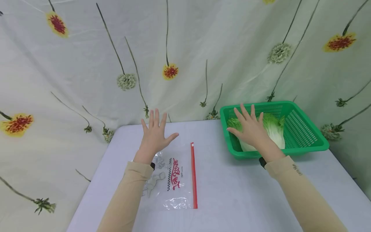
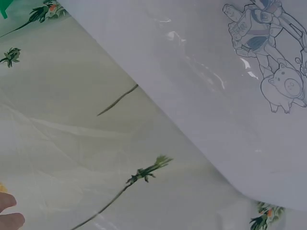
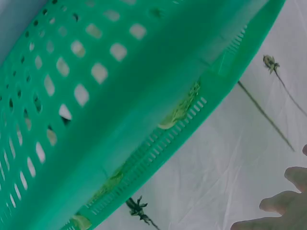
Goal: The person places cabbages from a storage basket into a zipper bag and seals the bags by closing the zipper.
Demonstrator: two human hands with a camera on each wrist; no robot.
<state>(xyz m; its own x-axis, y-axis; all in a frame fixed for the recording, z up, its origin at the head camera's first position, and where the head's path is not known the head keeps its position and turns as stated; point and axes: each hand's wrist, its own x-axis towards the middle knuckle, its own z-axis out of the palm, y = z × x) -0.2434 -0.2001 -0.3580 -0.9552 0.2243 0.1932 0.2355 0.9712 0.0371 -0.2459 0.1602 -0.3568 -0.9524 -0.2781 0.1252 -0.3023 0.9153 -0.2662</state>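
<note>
My left hand (image 1: 156, 137) is spread above the far end of a clear zipper bag (image 1: 181, 174) with a red slider edge, red lettering and cartoon drawings. The bag lies flat on the table; my left forearm covers part of it. Over the near left part of a green plastic basket (image 1: 304, 149) my right hand (image 1: 252, 130) is held with fingers spread, holding nothing. Leafy cabbage (image 1: 275, 130), pale at the stem and green at the top, lies in the basket, partly hidden behind that hand. In the left wrist view only fingertips (image 2: 9, 220) show at the corner.
A white table (image 1: 229, 193) carries the bag on its left and the basket at its far right. Behind it hangs a pale cloth (image 1: 185, 42) printed with flowers. The basket's perforated wall (image 3: 81, 96) fills much of the right wrist view.
</note>
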